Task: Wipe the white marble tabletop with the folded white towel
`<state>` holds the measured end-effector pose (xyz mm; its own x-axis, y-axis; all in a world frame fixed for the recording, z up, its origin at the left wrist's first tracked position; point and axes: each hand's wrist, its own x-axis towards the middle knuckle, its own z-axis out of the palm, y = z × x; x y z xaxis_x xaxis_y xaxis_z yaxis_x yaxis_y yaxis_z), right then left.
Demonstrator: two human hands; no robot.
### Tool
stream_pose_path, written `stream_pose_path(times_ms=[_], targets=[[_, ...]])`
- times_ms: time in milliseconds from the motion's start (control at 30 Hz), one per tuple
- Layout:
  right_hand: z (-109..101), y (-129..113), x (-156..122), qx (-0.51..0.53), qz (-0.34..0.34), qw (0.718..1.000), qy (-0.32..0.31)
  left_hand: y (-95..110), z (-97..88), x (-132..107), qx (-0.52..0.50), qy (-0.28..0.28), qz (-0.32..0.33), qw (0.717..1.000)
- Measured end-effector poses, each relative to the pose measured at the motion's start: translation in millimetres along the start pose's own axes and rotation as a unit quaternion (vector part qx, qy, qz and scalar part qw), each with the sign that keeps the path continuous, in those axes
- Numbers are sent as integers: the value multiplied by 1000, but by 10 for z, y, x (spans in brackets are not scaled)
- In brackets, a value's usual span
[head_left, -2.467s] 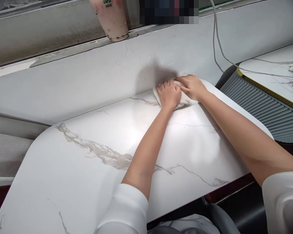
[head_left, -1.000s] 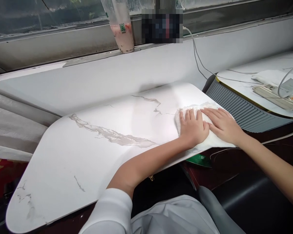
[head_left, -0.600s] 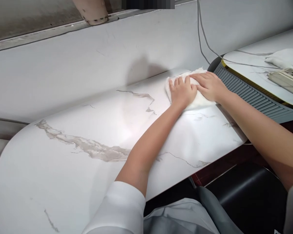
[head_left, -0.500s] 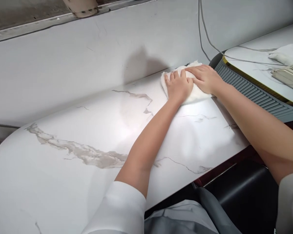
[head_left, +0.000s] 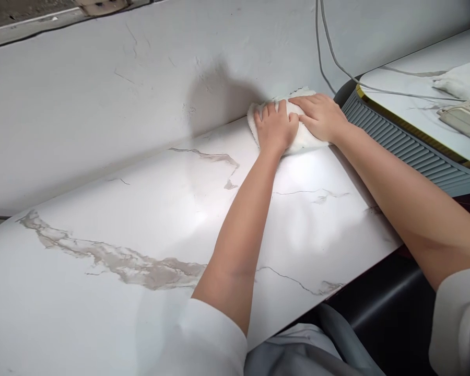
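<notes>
A white cloth [head_left: 307, 142] lies on the marble-patterned tabletop [head_left: 149, 203], close against the wall. My left hand [head_left: 276, 126] presses on its left part, with the fingers spread. On the cloth's right part rests my right hand [head_left: 321, 117], its fingers stretched out toward the left hand. Both palms face down and neither hand is wrapped around the cloth. Much of the cloth is covered by the hands.
Right of the tabletop stands a grey ridged panel [head_left: 399, 143] with a yellow-edged top. A pale socket block [head_left: 465, 119] and another white cloth [head_left: 462, 78] lie there. Grey cables [head_left: 339, 68] hang along the wall [head_left: 102, 99]. Below the table edge is a black surface [head_left: 391, 300].
Both hands and the cloth have shifted slightly left and toward the wall across the tabletop. My view has tilted a little as well.
</notes>
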<state>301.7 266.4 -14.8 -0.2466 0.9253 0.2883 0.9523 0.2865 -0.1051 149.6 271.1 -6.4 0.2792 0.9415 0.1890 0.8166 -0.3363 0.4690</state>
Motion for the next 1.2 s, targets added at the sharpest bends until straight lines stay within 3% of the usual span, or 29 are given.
stream_pose_path(times_ms=[233, 633, 933, 1200], targets=[[-104, -145, -508, -48, 11, 999, -7, 69, -97, -360, 32, -32, 61, 997], [-395, -615, -1592, -67, 32, 996, 38, 323, -104, -1355, 38, -2, 130, 991], [-554, -1188, -2187, -98, 4, 995, 32, 251, -305, -2148, 58, -8, 140, 988], [-601, -1677, -2383, -88, -43, 995, 5, 45, -581, -2665, 49, -30, 115, 992]])
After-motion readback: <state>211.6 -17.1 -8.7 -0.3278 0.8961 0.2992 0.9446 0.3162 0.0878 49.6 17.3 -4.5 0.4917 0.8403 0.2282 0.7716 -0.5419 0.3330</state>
